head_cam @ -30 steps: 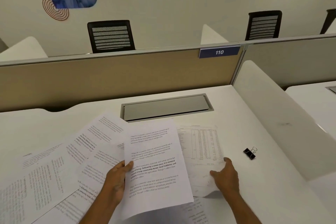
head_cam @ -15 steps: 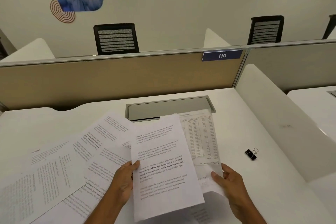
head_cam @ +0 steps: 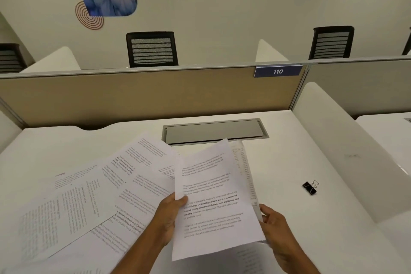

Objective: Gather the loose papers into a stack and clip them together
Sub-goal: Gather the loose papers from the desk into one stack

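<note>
1. Sliding in behind the text sheet, the table sheet now shows only a narrow strip along its right edge. Both are held up off the surface at lower centre of the frame.
2. The left grip pinches the text sheet's left edge, thumb on the printed face. The right grip pinches the pair's lower right edge (its fingers behind the paper are hidden).
3. These sheets look light, thin and floppy, and are likely to slip over one another. Holding them by opposite edges should keep them flat.
4. Loose papers lie fanned and overlapping at lower left, some running out of the frame's bottom edge.
5. The binder clip sits at right, well apart from the papers, with bare surface between. The white side divider beyond it limits the room to the right.
</note>
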Available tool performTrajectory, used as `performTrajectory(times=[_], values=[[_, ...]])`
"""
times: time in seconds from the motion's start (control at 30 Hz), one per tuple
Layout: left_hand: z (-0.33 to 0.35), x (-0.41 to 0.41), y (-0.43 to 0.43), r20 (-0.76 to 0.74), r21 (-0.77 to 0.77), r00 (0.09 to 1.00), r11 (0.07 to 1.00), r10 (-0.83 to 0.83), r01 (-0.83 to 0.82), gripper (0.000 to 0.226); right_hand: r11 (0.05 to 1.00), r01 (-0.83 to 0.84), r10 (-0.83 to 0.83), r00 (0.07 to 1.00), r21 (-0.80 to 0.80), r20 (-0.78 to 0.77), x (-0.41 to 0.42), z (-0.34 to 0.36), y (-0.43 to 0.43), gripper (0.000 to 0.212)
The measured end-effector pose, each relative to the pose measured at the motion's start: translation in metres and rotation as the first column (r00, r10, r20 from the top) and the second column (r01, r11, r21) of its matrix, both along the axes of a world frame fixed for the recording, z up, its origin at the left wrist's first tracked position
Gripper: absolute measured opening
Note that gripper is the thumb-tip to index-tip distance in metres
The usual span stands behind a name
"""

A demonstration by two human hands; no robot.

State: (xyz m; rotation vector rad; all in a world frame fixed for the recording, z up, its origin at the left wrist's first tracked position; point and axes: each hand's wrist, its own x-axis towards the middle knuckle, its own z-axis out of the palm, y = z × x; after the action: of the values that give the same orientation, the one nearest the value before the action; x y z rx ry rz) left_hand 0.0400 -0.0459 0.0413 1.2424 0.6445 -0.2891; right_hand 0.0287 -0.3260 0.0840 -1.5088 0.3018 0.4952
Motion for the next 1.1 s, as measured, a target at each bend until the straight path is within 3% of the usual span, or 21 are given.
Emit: performTrajectory(times=[0.2, 0.27, 0.37, 0.47, 0.6, 0.7, 0.83, 0.97, 1.1], values=[[0.004, -0.035, 0.030, -0.014, -0.006, 0.988, 0.988, -0.154, 0.154, 0.034, 0.986, -0.160, 0.158, 0.987, -0.050, -0.039, -0.015, -0.003, 0.032, 0.041], [0.004, -0.049, 0.042, -0.034, -0.018, 0.984, 0.985, -0.174, 0.173, 0.035, 0.988, -0.149, 0.144, 0.981, -0.030, -0.131, -0.016, -0.004, 0.042, 0.035], [0.002, -0.065, 0.053, -0.070, -0.036, 0.984, 0.986, -0.163, 0.161, 0.036, 0.985, -0.169, 0.172, 0.941, 0.035, -0.293, -0.016, -0.007, 0.055, 0.043], [-0.004, -0.077, 0.056, -0.106, -0.071, 0.980, 0.985, -0.166, 0.159, 0.040, 0.970, -0.236, 0.243, 0.949, 0.060, -0.203, -0.023, -0.015, 0.075, 0.027], [-0.013, -0.086, 0.065, -0.123, -0.067, 0.987, 0.994, -0.099, 0.091, 0.043, 0.965, -0.261, 0.256, 0.956, -0.011, -0.144, -0.028, -0.030, 0.103, 0.025], [-0.016, -0.090, 0.089, -0.118, 0.003, 0.993, 1.000, 0.022, -0.021, 0.040, 0.946, -0.264, 0.253, 0.964, -0.190, -0.078, -0.027, -0.039, 0.111, 0.016], [-0.020, -0.102, 0.134, -0.117, 0.007, 0.981, 0.988, 0.154, -0.154, 0.043, 0.737, -0.200, 0.257, 0.966, -0.646, -0.006, -0.031, -0.056, 0.100, 0.047], [-0.025, -0.112, 0.159, -0.137, 0.037, 0.954, 0.964, 0.267, -0.264, 0.037, 0.534, -0.353, 0.421, 0.899, -0.768, -0.120, -0.039, -0.065, 0.104, 0.084], [-0.031, -0.117, 0.156, -0.192, 0.067, 0.945, 0.964, 0.266, -0.258, 0.035, 0.493, -0.272, 0.378, 0.923, -0.826, -0.079, -0.032, -0.069, 0.122, 0.090]])
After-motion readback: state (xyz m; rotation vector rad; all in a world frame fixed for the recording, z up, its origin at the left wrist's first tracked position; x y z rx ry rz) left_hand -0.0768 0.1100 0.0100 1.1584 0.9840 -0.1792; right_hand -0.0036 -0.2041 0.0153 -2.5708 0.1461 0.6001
